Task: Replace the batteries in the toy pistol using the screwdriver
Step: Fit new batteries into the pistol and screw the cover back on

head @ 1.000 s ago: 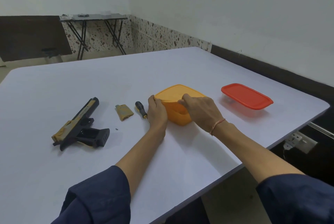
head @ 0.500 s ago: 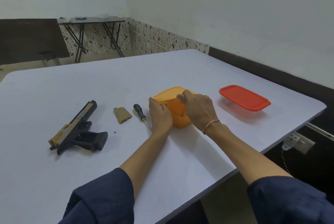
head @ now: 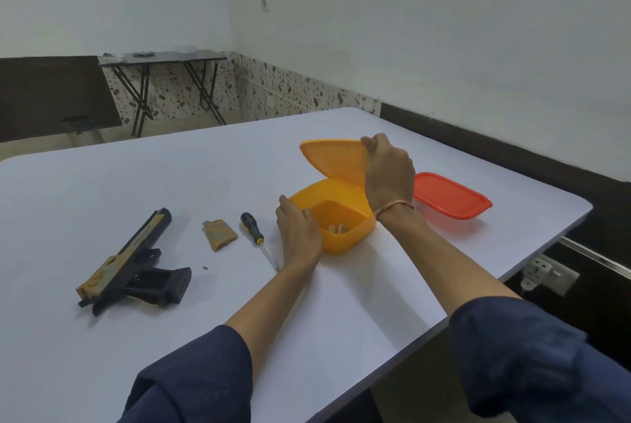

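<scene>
"Left of both hands, is that the toy pistol (head: pixel 133 265)?"

"Yes, flat on the table (head: pixel 170 183), well apart, barrel pointing away. The left hand (head: pixel 298 235) is nearer; it grips the orange box (head: pixel 341 247) by its wall."

"And the right hand (head: pixel 389 173)?"

"It pinches the raised lid (head: pixel 333 161). Batteries (head: pixel 338 228) lie inside the box; the screwdriver (head: pixel 252 228) lies just beside the left hand."

White painted walls (head: pixel 409 30) meet in a corner at the back; speckled terrazzo skirting (head: pixel 273 95) along their base, a dark band (head: pixel 512 156) instead on the right wall; small wall plate (head: pixel 265 4) high near the corner. Black folding table (head: pixel 164 57) against the back wall, small items on top too far off to identify; dark panel (head: pixel 51 95) to its left; pale floor (head: pixel 34 148) below. White bench (head: pixel 102 183) has rounded corners; socket box (head: pixel 546 272) sits below its right edge; light even, shadows soft.
</scene>
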